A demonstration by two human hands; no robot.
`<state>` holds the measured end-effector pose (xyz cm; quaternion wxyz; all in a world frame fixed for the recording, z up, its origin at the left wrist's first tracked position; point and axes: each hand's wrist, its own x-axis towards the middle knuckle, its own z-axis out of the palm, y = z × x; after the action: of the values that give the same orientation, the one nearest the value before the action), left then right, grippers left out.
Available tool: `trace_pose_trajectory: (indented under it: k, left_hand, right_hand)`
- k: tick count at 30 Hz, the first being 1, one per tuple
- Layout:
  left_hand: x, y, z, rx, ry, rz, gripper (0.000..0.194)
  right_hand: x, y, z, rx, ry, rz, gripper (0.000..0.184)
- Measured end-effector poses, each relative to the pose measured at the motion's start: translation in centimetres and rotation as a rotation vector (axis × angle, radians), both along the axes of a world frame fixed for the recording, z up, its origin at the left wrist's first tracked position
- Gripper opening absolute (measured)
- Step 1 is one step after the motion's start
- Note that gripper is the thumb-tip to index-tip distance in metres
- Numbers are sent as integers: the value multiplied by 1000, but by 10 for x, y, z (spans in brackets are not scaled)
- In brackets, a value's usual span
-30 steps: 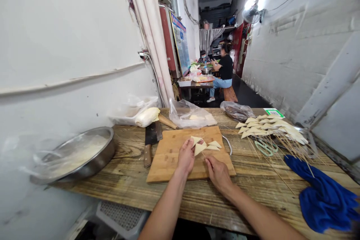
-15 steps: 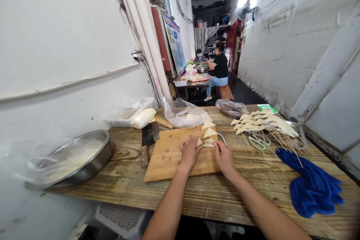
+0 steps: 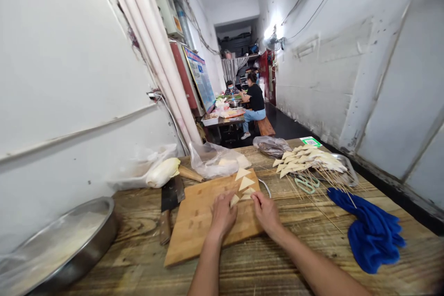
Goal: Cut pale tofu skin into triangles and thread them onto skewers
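Over the wooden cutting board (image 3: 194, 215), my left hand (image 3: 224, 215) is closed, its fingertips pinching a small pale triangular slice (image 3: 235, 200). My right hand (image 3: 266, 212) is also closed, thumb and finger on the edge of another pale triangular slice (image 3: 247, 193) at the board's right side. Whether a skewer is in its grip I cannot make out. Just beyond lie two more slices, a nearer triangle (image 3: 246, 182) and a farther triangle (image 3: 242, 173). A cleaver (image 3: 169, 196) lies along the board's left edge.
Skewered triangles (image 3: 305, 159) are heaped at right beside green-handled scissors (image 3: 307, 184) and a blue glove (image 3: 373, 236). At left are a metal basin (image 3: 104, 222) and a pale leafy vegetable (image 3: 163, 172). Plastic bags (image 3: 211, 159) line the far edge. Two people sit at a back table.
The view has turned and tilted, so the table sits lower and further left. My hands stay at the board's right side, with the left-hand slice showing more clearly.
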<state>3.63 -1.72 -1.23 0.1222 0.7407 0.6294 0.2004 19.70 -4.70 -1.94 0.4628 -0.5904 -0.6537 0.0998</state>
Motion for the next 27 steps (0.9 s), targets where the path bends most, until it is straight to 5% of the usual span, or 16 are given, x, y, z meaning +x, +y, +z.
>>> trace_pose_trajectory:
  k: [3,8,13,17,21,27]
  left_hand:
    - [1,2,-4,83,40,8,42]
    - [0,6,-6,124,57,-176,39]
    - [-6,4,2,187,-72,-132,39]
    - [-9,5,-2,113,-356,-164,50]
    - [-14,10,-12,23,-614,-106,34]
    - [-24,16,-9,-155,-1421,147,33]
  right_hand:
    - [-2,-1,-1,-7,-22,-1,31]
    - [-5,-2,-1,-26,-41,-6,30]
    - [-4,-3,2,-38,-28,4,29]
    - [-4,-4,2,-20,-26,14,27]
    - [-4,-5,1,-8,-22,32,27]
    - [-7,-9,2,2,-24,100,27]
